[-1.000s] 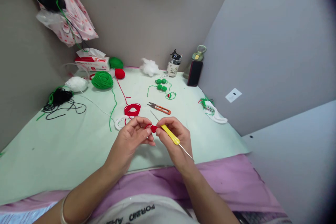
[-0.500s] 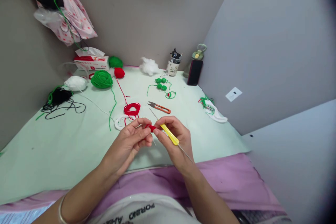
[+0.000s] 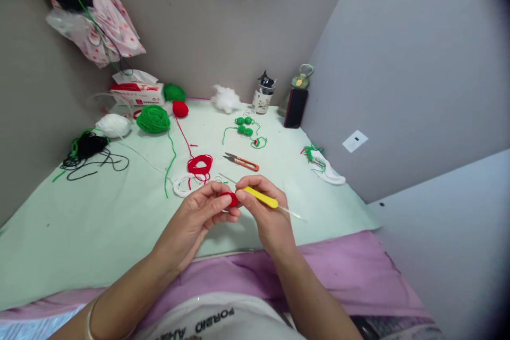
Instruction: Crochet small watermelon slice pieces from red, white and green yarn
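Between thumb and fingers, my left hand (image 3: 205, 207) pinches a small red crochet piece (image 3: 231, 199), partly hidden by the fingertips. My right hand (image 3: 269, 207) is closed around a crochet hook (image 3: 261, 196) with a yellow handle, its thin metal shafts sticking out at both ends. The right fingertips meet the right side of the red piece. Just beyond the hands lies a coil of red yarn (image 3: 200, 166), with a ring of white yarn (image 3: 181, 185) close by. Orange thread snips (image 3: 242, 161) rest past the right hand.
Farther back are a green yarn ball (image 3: 153, 119), a red yarn ball (image 3: 180, 109), a tissue box (image 3: 137, 94), white stuffing (image 3: 226, 100) and small green crocheted balls (image 3: 244, 126). A phone (image 3: 296, 108) leans near the wall. Black yarn (image 3: 88, 147) lies left, yarn scraps (image 3: 314, 158) right.
The crochet hook has tilted flatter in my right hand, its far tip swinging left and its near end rising. The red piece has turned slightly in my left fingers.
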Demonstrator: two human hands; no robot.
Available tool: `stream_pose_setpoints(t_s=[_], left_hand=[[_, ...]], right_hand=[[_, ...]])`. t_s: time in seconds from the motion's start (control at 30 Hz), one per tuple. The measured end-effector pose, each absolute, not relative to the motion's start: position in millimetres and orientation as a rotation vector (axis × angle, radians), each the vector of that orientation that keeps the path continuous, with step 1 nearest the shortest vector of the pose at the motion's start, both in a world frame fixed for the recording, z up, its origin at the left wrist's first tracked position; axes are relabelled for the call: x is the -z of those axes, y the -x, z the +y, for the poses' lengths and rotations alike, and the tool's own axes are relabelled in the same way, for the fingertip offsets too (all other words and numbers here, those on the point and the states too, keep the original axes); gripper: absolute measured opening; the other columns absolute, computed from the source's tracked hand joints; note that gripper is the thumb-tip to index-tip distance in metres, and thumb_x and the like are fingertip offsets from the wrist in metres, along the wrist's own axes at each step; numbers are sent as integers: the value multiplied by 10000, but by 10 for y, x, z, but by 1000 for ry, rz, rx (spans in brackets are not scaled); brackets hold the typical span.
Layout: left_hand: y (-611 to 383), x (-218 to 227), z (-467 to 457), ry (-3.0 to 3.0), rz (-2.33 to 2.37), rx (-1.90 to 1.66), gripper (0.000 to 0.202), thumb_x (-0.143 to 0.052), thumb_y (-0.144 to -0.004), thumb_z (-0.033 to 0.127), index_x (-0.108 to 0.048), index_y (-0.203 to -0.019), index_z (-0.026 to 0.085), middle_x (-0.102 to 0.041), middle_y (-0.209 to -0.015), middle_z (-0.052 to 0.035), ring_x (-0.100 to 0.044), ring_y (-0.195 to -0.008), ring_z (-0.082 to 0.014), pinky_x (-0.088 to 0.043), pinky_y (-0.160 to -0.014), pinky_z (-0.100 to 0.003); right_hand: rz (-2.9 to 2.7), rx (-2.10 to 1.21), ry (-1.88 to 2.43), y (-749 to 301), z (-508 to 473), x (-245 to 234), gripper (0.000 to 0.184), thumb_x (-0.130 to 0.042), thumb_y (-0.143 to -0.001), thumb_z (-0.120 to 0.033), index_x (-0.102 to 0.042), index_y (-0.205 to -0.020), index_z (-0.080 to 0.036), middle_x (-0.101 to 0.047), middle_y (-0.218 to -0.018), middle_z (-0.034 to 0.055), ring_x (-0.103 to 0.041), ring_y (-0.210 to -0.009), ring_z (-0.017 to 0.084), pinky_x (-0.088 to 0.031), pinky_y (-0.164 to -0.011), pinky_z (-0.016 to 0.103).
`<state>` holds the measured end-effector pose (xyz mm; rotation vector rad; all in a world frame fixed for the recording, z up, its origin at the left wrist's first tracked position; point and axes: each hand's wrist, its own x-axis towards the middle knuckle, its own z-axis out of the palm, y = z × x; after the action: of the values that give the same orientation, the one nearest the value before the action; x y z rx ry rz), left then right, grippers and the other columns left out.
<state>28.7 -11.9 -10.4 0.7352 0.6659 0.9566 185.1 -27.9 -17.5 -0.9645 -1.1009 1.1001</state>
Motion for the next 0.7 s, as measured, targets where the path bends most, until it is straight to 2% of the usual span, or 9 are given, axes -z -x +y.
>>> stream_pose_setpoints(t_s=[0.07,0.17,0.23,0.37,0.53,0.7], left_hand=[[-279,113,-117,-743,678,-949,108,-804,-875,259,-738,-864,175,-732,-747,5,-706,-695,-106,-623,-693,-186],[-265,109,-124,-722,701,-963,121,-803,-868,266,-723,-843,178,-697,-739,10,-688,-703,-115,-626,-672,-202],[-258,99,-133,-713,705,-973,134,-812,-856,269,-715,-833,180,-673,-740,17,-684,-705,-118,-632,-671,-213],[-257,81,-146,-716,700,-982,123,-813,-855,267,-713,-841,196,-654,-738,29,-684,-691,-114,-630,-660,-212],[-261,83,-146,-741,708,-983,133,-797,-873,254,-755,-998,237,-648,-750,38,-690,-695,-109,-629,-676,-212],[-270,90,-151,-738,717,-1000,77,-807,-857,240,-763,-916,216,-660,-767,26,-679,-691,-113,-636,-658,-223]], right_hand=[[-1135,-1027,931,-1869,-279,195,159,-702,-955,-388,-801,-1002,-272,-687,-737,-20,-623,-708,120,-523,-695,253],[-1155,-865,860,-1913,-294,219,262,-608,-1016,-428,-823,-1038,-280,-706,-867,21,-641,-779,134,-521,-714,278],[-1147,-827,827,-1944,-317,221,265,-608,-1019,-419,-827,-1010,-271,-709,-915,35,-652,-785,142,-524,-699,289],[-1135,-869,796,-1981,-377,208,231,-617,-1021,-377,-820,-984,-273,-712,-852,21,-669,-716,132,-544,-665,290],[-1190,-794,832,-1978,-423,192,186,-657,-998,-348,-817,-963,-259,-712,-819,18,-670,-707,134,-556,-642,286],[-1238,-699,900,-1969,-427,164,181,-647,-1003,-325,-808,-955,-259,-721,-806,17,-665,-706,139,-558,-653,291]])
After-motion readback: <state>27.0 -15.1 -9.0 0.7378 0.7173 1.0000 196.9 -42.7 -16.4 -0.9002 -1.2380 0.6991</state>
